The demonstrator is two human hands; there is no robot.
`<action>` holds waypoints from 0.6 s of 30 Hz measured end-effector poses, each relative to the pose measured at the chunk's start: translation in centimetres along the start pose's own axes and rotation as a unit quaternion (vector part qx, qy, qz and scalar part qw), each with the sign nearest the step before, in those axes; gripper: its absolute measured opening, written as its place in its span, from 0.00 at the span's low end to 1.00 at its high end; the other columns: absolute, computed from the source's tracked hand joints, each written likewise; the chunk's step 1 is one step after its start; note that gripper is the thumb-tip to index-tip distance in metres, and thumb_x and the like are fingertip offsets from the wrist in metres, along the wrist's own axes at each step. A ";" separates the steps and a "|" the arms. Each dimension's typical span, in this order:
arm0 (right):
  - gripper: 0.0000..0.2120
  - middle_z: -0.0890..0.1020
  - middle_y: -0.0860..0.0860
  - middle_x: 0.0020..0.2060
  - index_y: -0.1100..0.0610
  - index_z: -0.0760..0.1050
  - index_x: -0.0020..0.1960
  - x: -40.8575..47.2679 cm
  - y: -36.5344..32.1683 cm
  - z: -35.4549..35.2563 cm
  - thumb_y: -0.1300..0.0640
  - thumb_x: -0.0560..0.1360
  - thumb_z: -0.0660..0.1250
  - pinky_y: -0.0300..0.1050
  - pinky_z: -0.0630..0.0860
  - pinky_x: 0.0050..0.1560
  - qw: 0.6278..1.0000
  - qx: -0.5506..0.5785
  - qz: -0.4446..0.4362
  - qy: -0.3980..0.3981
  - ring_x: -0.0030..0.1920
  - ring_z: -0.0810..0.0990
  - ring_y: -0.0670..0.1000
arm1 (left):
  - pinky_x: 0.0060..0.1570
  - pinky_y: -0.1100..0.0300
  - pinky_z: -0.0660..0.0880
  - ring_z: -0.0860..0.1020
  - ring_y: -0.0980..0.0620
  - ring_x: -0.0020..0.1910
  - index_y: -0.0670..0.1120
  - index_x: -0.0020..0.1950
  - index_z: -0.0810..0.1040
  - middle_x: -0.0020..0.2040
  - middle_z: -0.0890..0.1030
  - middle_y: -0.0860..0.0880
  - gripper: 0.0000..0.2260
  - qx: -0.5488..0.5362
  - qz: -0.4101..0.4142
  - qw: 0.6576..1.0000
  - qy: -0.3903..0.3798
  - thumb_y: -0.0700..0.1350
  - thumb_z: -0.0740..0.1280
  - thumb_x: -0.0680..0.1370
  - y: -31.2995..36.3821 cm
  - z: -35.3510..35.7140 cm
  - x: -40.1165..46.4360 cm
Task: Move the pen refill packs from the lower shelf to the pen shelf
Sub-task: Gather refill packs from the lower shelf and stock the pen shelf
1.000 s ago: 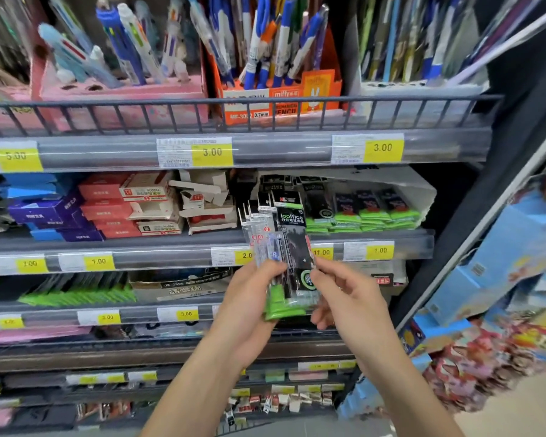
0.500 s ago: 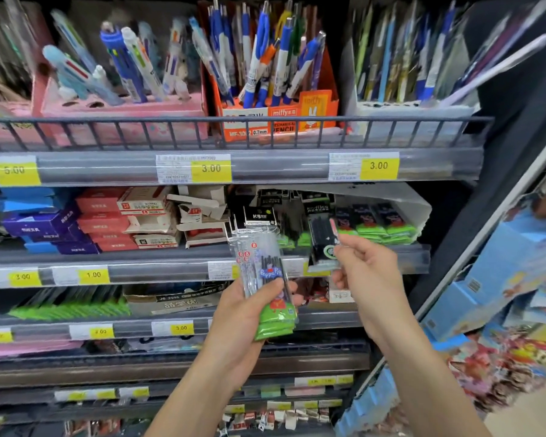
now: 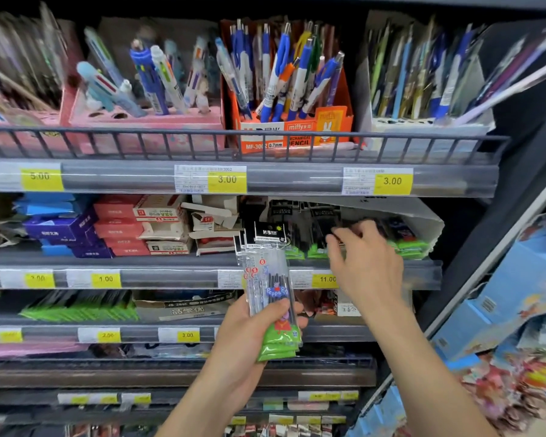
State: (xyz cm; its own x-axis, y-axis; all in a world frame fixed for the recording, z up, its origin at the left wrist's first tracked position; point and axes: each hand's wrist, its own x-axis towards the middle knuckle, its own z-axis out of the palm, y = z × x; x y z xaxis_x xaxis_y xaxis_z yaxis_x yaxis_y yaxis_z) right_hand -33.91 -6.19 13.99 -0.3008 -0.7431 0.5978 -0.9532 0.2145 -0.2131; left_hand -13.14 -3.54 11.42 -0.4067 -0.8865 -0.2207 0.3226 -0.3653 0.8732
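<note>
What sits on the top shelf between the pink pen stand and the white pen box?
The head view shows an orange mechanical pencil box between the pink pen stand and white pen box.

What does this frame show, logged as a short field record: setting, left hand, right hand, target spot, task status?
setting: stationery shop shelving, price tags on the shelf edges
left hand: left hand grips a bundle of Peppa Pig refill packs, held upright in front of the shelves
right hand: right hand reaches into the white tray of refill packs below the pen shelf; whether it holds a pack cannot be told
above: orange Miffy mechanical pencil box on the pen shelf
task status: bundle not yet shelved
</note>
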 end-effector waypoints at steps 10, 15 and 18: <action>0.13 0.86 0.49 0.54 0.43 0.82 0.62 0.6 2.2 0.7 0.43 0.80 0.67 0.54 0.65 0.50 0.991 -0.044 -0.085 -0.097 0.57 0.75 0.61 | 0.40 0.56 0.82 0.88 0.43 0.48 0.42 0.65 0.80 0.53 0.88 0.37 0.13 0.006 -0.016 1.000 -0.009 0.41 0.71 0.81 -0.7 0.5 0.6; 0.14 0.85 0.48 0.58 0.40 0.79 0.66 1.0 2.7 0.5 0.44 0.82 0.63 0.54 0.63 0.54 0.990 -0.006 -0.081 -0.118 0.60 0.74 0.59 | 0.40 0.55 0.83 0.88 0.43 0.49 0.43 0.64 0.80 0.53 0.88 0.38 0.12 0.013 -0.016 1.000 -0.008 0.41 0.71 0.81 -0.8 0.7 0.7; 0.18 0.84 0.52 0.59 0.40 0.72 0.71 1.0 2.9 0.7 0.42 0.84 0.57 0.56 0.64 0.58 0.985 -0.019 -0.072 -0.155 0.64 0.72 0.60 | 0.41 0.54 0.83 0.88 0.43 0.48 0.43 0.64 0.80 0.53 0.88 0.39 0.11 0.021 -0.017 1.000 -0.005 0.41 0.71 0.81 -0.9 0.8 0.7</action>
State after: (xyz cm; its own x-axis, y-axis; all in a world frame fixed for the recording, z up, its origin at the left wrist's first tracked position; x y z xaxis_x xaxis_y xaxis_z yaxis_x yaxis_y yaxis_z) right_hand -36.91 -6.79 13.43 -0.1449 -0.9242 0.3532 -0.9875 0.1127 -0.1101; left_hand -14.37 -3.63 10.80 -0.4256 -0.8707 -0.2464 0.2721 -0.3828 0.8828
